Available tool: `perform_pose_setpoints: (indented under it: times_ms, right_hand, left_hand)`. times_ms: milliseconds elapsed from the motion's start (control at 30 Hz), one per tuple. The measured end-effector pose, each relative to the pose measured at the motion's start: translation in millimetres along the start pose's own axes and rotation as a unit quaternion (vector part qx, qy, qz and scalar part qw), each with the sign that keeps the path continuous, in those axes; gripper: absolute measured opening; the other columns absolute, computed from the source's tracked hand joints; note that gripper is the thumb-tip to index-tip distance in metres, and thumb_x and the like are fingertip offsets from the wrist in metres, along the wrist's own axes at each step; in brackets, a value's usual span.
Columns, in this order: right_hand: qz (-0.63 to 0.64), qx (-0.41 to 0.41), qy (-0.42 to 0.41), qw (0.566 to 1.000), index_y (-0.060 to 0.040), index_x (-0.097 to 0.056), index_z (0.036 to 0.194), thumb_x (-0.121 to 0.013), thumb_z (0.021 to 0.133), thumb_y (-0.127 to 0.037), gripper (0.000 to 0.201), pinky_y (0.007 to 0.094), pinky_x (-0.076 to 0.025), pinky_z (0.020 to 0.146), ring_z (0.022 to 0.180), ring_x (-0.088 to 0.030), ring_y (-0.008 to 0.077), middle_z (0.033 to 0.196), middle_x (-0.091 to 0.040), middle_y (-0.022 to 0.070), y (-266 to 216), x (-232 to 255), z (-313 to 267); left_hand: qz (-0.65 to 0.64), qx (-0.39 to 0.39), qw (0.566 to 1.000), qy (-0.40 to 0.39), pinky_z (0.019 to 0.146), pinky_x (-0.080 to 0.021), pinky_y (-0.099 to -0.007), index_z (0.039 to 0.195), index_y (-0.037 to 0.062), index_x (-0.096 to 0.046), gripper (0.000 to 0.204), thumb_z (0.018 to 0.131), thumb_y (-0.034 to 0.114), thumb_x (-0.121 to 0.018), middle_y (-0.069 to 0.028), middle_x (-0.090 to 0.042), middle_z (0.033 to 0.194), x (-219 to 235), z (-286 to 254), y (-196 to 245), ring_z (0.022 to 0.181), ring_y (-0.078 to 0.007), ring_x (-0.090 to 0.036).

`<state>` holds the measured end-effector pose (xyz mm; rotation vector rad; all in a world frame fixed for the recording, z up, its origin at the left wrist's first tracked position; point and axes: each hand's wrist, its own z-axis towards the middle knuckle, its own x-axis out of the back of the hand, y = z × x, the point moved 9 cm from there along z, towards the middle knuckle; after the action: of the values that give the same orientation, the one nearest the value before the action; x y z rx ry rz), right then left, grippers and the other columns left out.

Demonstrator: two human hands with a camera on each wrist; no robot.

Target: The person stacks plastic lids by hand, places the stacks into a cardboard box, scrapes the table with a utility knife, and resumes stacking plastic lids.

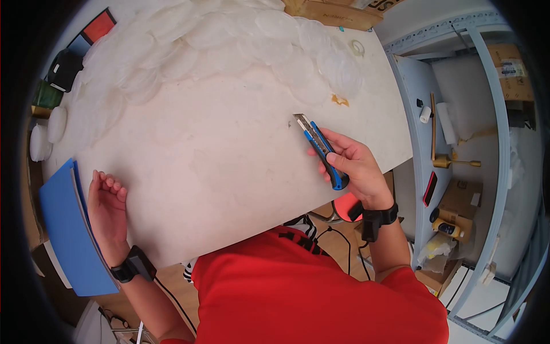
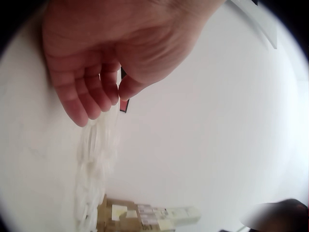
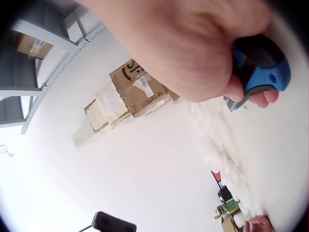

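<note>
My right hand (image 1: 355, 163) holds a blue and black utility knife (image 1: 323, 150) over the right part of the white table (image 1: 217, 155). The thumb lies on the knife's side, and its metal tip points away to the upper left. In the right wrist view the knife's rounded blue end (image 3: 268, 67) sticks out of the grip. My left hand (image 1: 109, 209) rests at the table's left edge beside a blue folder (image 1: 71, 229), fingers loosely curled with nothing in them. The left wrist view shows those relaxed fingers (image 2: 87, 94) near the table surface.
Many translucent round plastic discs (image 1: 217, 40) lie heaped along the table's back. A small orange-brown scrap (image 1: 340, 100) sits right of the knife tip. Cardboard boxes (image 1: 338, 12) stand at the back, a metal shelf (image 1: 501, 143) at the right, white round containers (image 1: 41, 142) at the left.
</note>
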<state>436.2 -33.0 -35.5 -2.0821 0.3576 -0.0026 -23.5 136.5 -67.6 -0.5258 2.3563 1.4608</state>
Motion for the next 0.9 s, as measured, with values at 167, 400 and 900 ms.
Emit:
perform_pose_setpoints:
  times_ms: [167, 400, 900]
  right_hand:
    - [-0.051, 0.015, 0.03, 0.998, 0.0029, -0.048, 0.15, -0.058, 0.1, 0.0, 0.052, 0.026, -0.055, 0.068, 0.079, -0.063, 0.0111, 0.118, -0.072, 0.0128, 0, 3, -2]
    - [-0.007, -0.028, 0.042, 0.999, 0.0042, -0.049, 0.149, -0.062, 0.098, -0.004, 0.053, 0.027, -0.057, 0.071, 0.08, -0.064, 0.0127, 0.114, -0.072, 0.0135, 1, -3, -6]
    - [0.066, 0.012, -0.096, 0.993, 0.004, -0.031, 0.159, -0.055, 0.096, 0.004, 0.067, 0.0336, -0.056, 0.087, 0.097, -0.066, 0.0187, 0.136, -0.061, 0.0191, -6, -47, -9]
  left_hand:
    - [0.011, -0.006, 1.0, 0.011, 0.072, -0.052, -0.0237, 0.095, 0.0099, -0.059, 0.019, 0.107, 0.024, -0.059, 0.0005, -0.06, 0.084, 1, 0, -1, 0.077, -0.0092, -0.058]
    - [0.005, -0.004, 1.0, -0.001, 0.073, -0.052, -0.024, 0.096, 0.0096, -0.059, 0.018, 0.108, 0.024, -0.058, 0.0003, -0.06, 0.085, 2, 2, 0, 0.08, -0.0094, -0.059]
    - [-0.038, -0.017, 0.998, -0.054, 0.075, -0.052, -0.0254, 0.098, 0.0088, -0.059, 0.018, 0.108, 0.023, -0.056, -0.0006, -0.061, 0.087, -1, 3, 0, 0.08, -0.0102, -0.059]
